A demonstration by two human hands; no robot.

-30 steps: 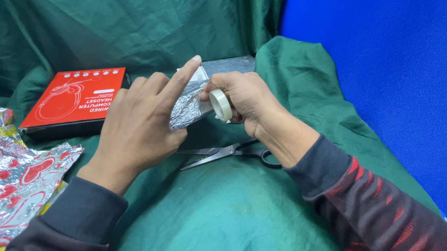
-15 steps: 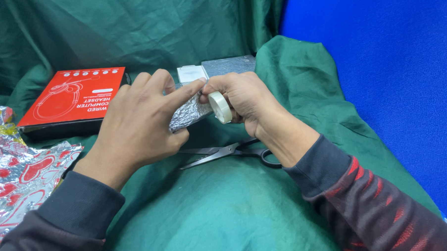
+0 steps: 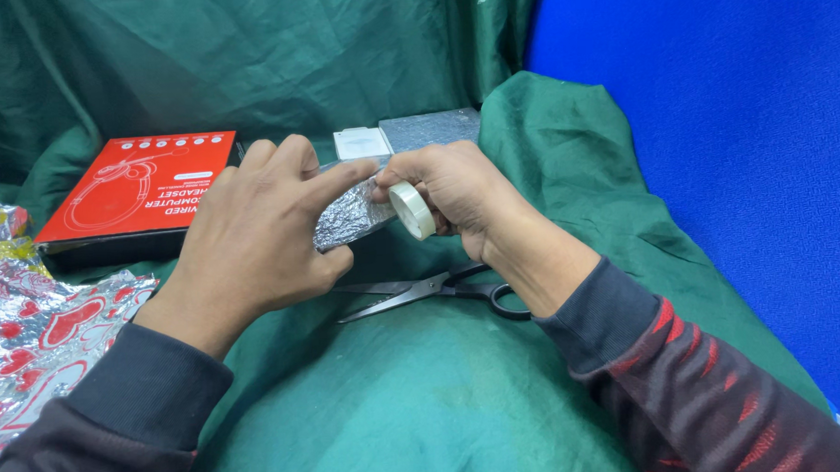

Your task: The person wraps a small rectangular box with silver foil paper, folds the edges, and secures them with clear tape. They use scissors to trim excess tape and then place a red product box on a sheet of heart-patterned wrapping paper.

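Holding a small foil-wrapped parcel (image 3: 349, 213) above the green-draped tabletop (image 3: 416, 385), the left hand (image 3: 253, 242) pins its foil with closed fingers while the right hand (image 3: 456, 193) grips a tape roll (image 3: 412, 210) against it, so wrapping looks done, taping underway, scissors (image 3: 431, 287) unused nearby.

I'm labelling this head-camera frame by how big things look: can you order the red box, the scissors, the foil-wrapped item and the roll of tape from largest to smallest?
1. Red box
2. Scissors
3. Foil-wrapped item, partly hidden by the left hand, so its true extent is unsure
4. Roll of tape, in the right hand
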